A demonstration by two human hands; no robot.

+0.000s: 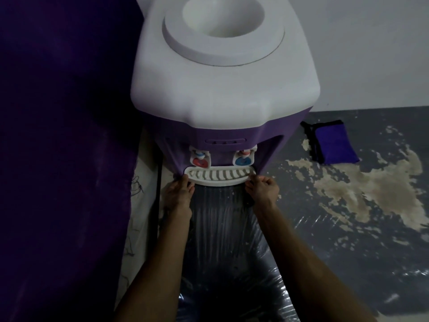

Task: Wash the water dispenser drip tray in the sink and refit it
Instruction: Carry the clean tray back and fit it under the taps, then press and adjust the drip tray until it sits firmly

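Observation:
A purple and white water dispenser (222, 89) stands in front of me, its round bottle well on top holding no bottle. Its white slotted drip tray (219, 176) sits in the recess under the red tap (200, 159) and the blue tap (243, 158). My left hand (178, 194) grips the tray's left end, fingers curled at its edge. At the tray's right end, my right hand (263, 188) pinches the corner. Both forearms reach up from the bottom of the view.
A dark purple curtain (65, 147) hangs close on the left. A folded purple cloth (329, 141) lies on the grey floor at the right, beside worn pale patches (371, 189). Shiny plastic wrap covers the dispenser's lower front (222, 240). A white wall rises behind.

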